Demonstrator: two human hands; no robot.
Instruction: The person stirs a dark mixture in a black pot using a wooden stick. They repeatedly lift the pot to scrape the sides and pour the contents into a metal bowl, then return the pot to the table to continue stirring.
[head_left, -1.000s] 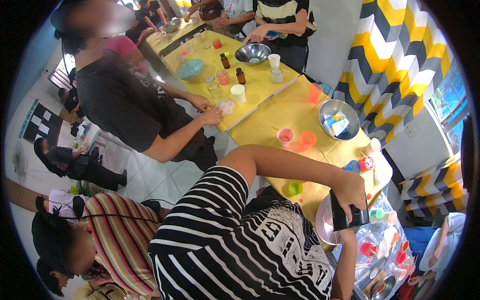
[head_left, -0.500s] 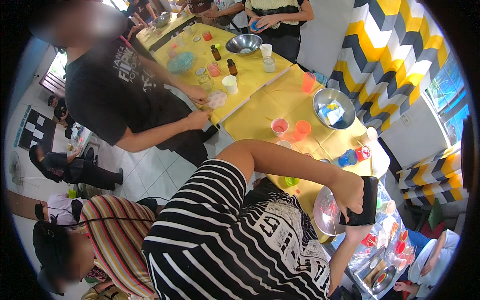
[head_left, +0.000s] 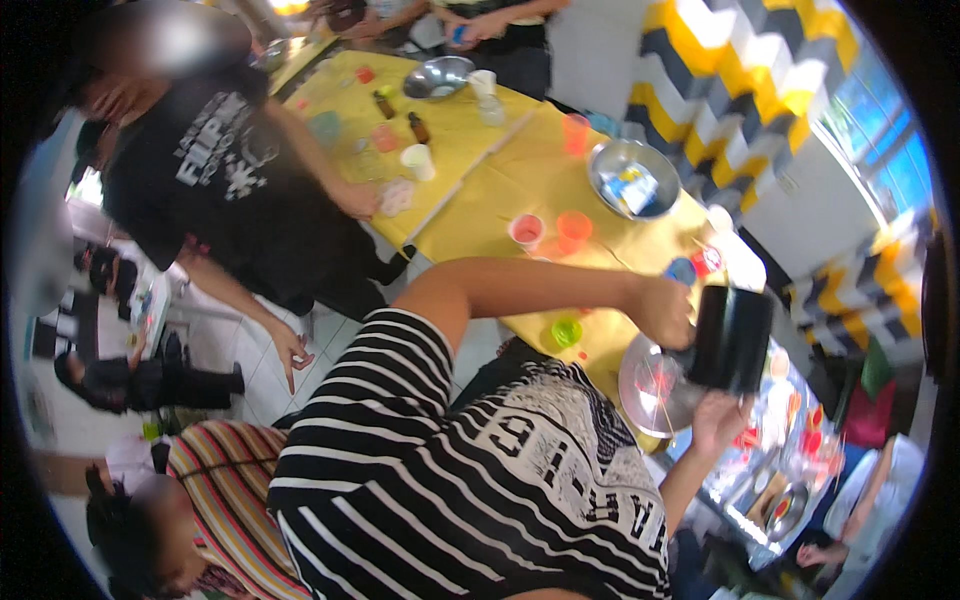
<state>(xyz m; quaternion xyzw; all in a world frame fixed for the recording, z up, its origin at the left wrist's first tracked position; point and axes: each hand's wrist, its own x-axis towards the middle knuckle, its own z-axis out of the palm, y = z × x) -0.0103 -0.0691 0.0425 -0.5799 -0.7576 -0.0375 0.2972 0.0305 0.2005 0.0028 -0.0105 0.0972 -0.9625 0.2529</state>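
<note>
A black mug-shaped container [head_left: 733, 340] with a side handle is raised over the table's right part. My left hand [head_left: 662, 314] is closed at its handle side, the fingers partly blurred. At the lower end of the container my right hand [head_left: 718, 422] meets it with bent fingers, seemingly bearing it from below. What is inside the container is hidden. Just left of it and lower, on the table, stands a wide metal bowl [head_left: 637, 412] with thin sticks or whisk-like wires in it, too blurred to make out.
The yellow-covered table [head_left: 478, 222] bears orange cups [head_left: 574, 232], a blue cup [head_left: 681, 270], a green cup [head_left: 566, 332] and a steel bowl [head_left: 664, 205] with a packet. A cluttered foil-covered table [head_left: 755, 500] adjoins it. A person in black [head_left: 230, 190] stands left; a person in colored stripes [head_left: 225, 490] is lower left.
The black container has tipped more upright and risen slightly, with both my hands moving up too. The person in black lowered one hand from the table. My view has shifted.
</note>
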